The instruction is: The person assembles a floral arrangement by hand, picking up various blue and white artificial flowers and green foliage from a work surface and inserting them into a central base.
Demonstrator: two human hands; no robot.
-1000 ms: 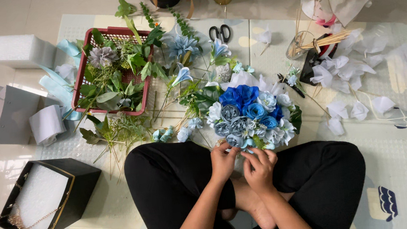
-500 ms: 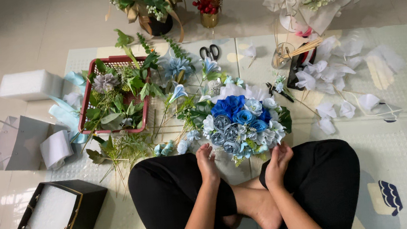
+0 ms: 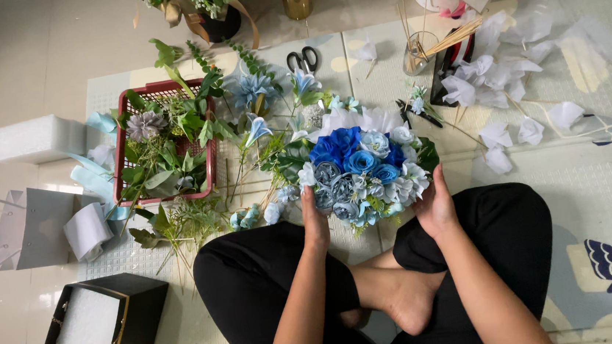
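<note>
While seated: bouquet (image 3: 362, 168) of blue flowers cradled.
Left hand (image 3: 314, 219): open, touching bouquet's side.
Right hand (image 3: 436, 203): open, touching opposite side.

- We see a glossy cream tiled floor (image 3: 31, 63), with light glinting off it left of the mat.
- A pale green foam mat (image 3: 603, 190) covers the floor's right side.
- Its seam runs upward through the mat's middle.

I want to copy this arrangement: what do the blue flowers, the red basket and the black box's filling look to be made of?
Blue flowers: probably fabric or paper, matte, with very even petals. Red basket: apparently moulded plastic, with thin latticed walls. Black box: looks like stiff card; its white block has the grainy look of foam.
</note>
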